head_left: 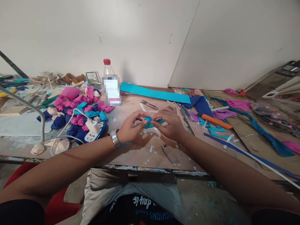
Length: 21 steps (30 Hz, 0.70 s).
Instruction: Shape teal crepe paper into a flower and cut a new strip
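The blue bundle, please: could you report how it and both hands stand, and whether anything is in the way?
Left hand and right hand both pinching. Blue bundle gathered between them. No obstruction seen at the bundle; thread snips beyond, white scrap nearer.

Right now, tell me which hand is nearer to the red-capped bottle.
Left. The left hand is nearer the person than the bottle and slightly to its right; the right hand is farther right, across the small teal piece.
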Each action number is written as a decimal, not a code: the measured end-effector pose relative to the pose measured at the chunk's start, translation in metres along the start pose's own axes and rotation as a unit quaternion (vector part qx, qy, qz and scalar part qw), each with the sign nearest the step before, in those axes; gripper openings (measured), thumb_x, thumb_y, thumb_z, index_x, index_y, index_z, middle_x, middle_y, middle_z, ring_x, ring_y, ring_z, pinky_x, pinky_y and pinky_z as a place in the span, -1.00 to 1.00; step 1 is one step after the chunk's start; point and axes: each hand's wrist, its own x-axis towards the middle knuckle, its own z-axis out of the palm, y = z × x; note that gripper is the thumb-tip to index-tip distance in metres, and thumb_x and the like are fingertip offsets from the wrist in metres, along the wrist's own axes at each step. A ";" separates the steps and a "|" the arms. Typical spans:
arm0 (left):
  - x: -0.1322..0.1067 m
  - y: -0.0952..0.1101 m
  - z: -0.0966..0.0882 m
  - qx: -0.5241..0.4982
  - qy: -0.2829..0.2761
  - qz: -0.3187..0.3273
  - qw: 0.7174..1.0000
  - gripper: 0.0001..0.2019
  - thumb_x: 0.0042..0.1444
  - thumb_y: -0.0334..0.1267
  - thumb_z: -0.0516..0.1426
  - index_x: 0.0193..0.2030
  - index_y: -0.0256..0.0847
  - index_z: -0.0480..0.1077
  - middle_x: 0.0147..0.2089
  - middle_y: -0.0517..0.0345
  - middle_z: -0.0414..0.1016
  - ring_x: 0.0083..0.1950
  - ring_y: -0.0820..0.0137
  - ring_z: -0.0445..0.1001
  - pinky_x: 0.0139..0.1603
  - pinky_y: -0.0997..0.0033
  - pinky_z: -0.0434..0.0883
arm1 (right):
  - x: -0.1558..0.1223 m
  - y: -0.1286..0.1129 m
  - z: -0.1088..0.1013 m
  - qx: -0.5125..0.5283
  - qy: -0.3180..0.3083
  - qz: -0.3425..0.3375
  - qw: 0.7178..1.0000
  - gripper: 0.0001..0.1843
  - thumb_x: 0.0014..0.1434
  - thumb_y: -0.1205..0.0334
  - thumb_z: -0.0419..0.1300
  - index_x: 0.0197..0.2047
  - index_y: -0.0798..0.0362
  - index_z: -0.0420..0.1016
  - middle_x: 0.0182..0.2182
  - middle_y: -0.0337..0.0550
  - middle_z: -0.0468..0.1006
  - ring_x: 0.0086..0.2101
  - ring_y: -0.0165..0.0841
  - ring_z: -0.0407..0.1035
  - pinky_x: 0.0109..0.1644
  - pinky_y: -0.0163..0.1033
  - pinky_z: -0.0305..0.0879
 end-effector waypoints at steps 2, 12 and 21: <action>0.000 0.001 0.000 0.010 -0.002 0.006 1.000 -0.72 0.31 -0.08 0.22 0.05 -0.18 0.46 0.08 -0.02 0.53 0.10 0.26 0.49 0.14 0.25 0.38 | 0.000 0.000 0.000 -0.003 0.001 0.000 1.000 -0.82 0.36 0.09 0.27 -0.27 -0.03 0.51 -0.37 -0.22 0.64 -0.24 -0.25 0.47 0.06 -0.03 0.13; 0.000 0.001 0.001 -0.004 -0.004 0.001 1.000 -0.70 0.33 -0.05 0.20 0.07 -0.18 0.44 0.09 -0.05 0.55 0.10 0.26 0.52 0.12 0.27 0.42 | 0.001 -0.001 -0.001 0.005 -0.011 0.015 1.000 -0.77 0.33 -0.01 0.29 -0.27 -0.05 0.53 -0.34 -0.20 0.67 -0.22 -0.22 0.49 0.09 0.00 0.14; 0.000 0.001 0.000 -0.002 -0.013 -0.006 1.000 -0.70 0.35 -0.05 0.17 0.07 -0.19 0.44 0.03 -0.02 0.55 0.00 0.31 0.50 0.08 0.28 0.42 | -0.001 -0.001 0.000 0.008 -0.003 0.005 1.000 -0.88 0.32 0.15 0.27 -0.26 -0.03 0.53 -0.37 -0.21 0.65 -0.24 -0.23 0.48 0.06 0.00 0.14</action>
